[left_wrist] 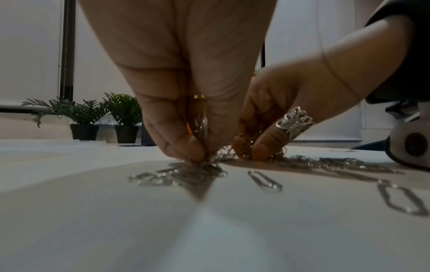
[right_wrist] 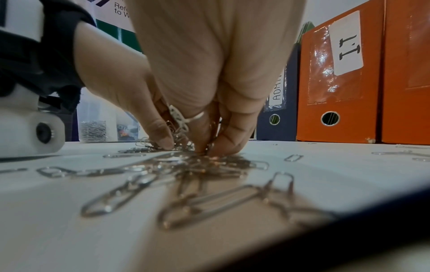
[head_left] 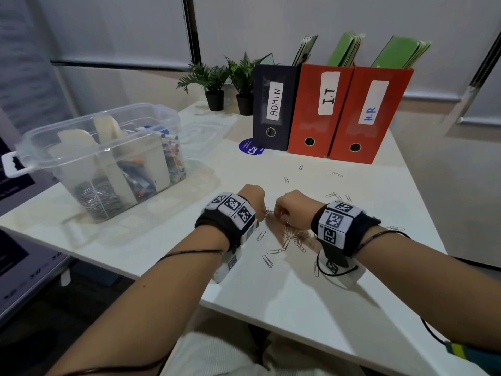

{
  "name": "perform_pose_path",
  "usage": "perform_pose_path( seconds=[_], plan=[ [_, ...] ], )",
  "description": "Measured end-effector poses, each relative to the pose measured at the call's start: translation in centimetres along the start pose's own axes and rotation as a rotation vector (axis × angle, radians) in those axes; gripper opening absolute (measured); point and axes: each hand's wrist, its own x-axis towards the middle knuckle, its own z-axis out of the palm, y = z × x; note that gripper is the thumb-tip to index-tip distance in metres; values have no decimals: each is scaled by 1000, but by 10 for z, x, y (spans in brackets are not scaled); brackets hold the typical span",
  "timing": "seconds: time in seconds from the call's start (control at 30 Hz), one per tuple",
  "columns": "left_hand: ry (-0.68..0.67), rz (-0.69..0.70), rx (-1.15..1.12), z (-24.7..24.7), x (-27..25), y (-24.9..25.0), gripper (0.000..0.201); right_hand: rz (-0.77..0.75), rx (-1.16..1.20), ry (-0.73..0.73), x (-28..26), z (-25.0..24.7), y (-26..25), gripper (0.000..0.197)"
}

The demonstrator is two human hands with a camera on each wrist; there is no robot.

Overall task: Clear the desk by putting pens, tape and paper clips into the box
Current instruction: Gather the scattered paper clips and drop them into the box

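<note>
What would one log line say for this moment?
step: gathering paper clips | left hand: pinching clips | right hand: pinching clips | box: waiting

I've got the white desk (head_left: 339, 294) here: loose paper clips (head_left: 294, 238) scattered mid-desk, clear box (head_left: 35, 137) left, three file boxes (head_left: 330, 109) and two potted plants (head_left: 214, 80) behind.

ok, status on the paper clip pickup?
Left hand and right hand both down, pinching paper clips from the desk heap. Many clips loose around them. Box open at left, path unobstructed.
</note>
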Motion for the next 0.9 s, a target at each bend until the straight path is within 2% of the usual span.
perform_pose_path(
  seconds=[0.1, 0.23, 0.33, 0.37, 0.47, 0.57, 0.73, 0.8, 0.9],
  plan=[
    [18, -34, -31, 0, 1, 0, 32, 7, 13, 4, -1, 0, -1, 32],
    [1, -50, -87, -3, -2, -4, 28, 7, 39, 18, -1, -2, -3, 36],
    [1, -46, -173, -11, -8, -10, 10, 23, 92, 31, -1, -5, -2, 37],
    [15, -49, -202, -14, -11, -12, 16, 31, 111, 35, 0, -6, -1, 37],
    [103, -50, -269, -27, -20, -22, 24, 32, 140, 50, 5, -14, -3, 36],
    [232, -93, -318, -47, -30, -35, 23, -29, 133, 102, 16, -31, -15, 27],
    [414, -181, -448, -82, -47, -68, 18, -134, 207, 238, 40, -71, -49, 25],
    [470, -228, -491, -94, -55, -87, 17, -169, 274, 266, 53, -85, -65, 23],
    [575, -316, -505, -112, -72, -115, 17, -217, 498, 274, 71, -101, -94, 19]
  ],
)
